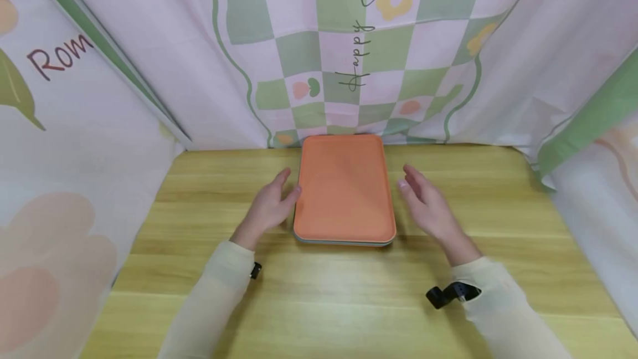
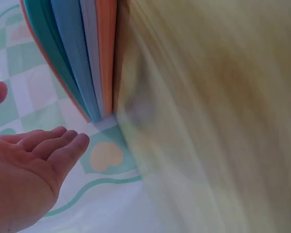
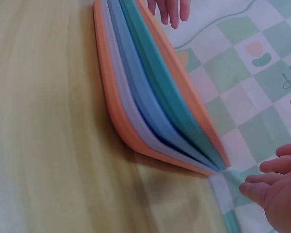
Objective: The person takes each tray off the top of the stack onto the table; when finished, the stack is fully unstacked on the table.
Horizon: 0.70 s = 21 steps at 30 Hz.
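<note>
A stack of rectangular trays [image 1: 344, 190] with rounded corners lies flat on the wooden table, an orange one uppermost. From the side, in the right wrist view, its layers [image 3: 150, 102] run orange, teal, blue, lavender and orange. Beside the left edge is my left hand [image 1: 271, 204], its fingers extended and its thumb near the rim. The left wrist view shows a gap between that hand [image 2: 34, 174] and the trays [image 2: 72, 58]. My right hand [image 1: 428, 206] hovers to the right of the stack, palm inward, apart from it and holding nothing.
The wooden tabletop [image 1: 324, 303] extends around the stack. Behind it hangs a green-and-white checked cloth [image 1: 344, 54], close to the stack's far edge. White printed curtains [image 1: 75, 154] flank the table. A black camera mount [image 1: 451, 293] sits on my right wrist.
</note>
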Tool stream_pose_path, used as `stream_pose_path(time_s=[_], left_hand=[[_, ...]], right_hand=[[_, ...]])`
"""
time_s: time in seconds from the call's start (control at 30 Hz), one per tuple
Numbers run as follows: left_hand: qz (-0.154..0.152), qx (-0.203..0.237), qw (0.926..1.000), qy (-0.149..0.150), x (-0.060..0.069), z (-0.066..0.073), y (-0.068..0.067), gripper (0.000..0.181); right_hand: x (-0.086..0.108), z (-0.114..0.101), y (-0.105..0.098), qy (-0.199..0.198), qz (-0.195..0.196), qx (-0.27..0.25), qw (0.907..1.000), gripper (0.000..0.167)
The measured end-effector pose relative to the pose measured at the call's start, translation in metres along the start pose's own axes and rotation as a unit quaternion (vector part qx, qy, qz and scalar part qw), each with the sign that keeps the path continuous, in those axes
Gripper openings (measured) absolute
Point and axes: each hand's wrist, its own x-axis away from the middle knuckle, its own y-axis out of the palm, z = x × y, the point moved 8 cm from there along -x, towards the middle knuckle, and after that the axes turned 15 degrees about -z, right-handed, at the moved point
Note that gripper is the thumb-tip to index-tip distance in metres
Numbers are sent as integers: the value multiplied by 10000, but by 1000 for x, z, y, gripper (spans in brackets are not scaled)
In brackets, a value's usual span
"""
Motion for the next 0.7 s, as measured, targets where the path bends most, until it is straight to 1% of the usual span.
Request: stream_pose_path(time_s=[0.13, 0.27, 0.4, 0.57, 0.7], left_hand=[[-83, 287, 9996, 18, -4, -4, 6, 70], [-194, 393, 9990, -39, -6, -8, 11, 70], [-349, 526, 9980, -7, -11, -12, 17, 72], [-480, 780, 9958, 4, -16, -16, 22, 71], [-497, 665, 9964, 155, -19, -14, 25, 67]], right_hand=[[-4, 11, 7, 78, 45, -378, 9992, 68], [-9, 20, 16, 67, -37, -583, 9983, 65], [-14, 27, 24, 54, -92, -791, 9968, 62], [-20, 31, 34, 48, -144, -800, 9967, 61], [-22, 32, 40, 48, -160, -843, 9963, 62]])
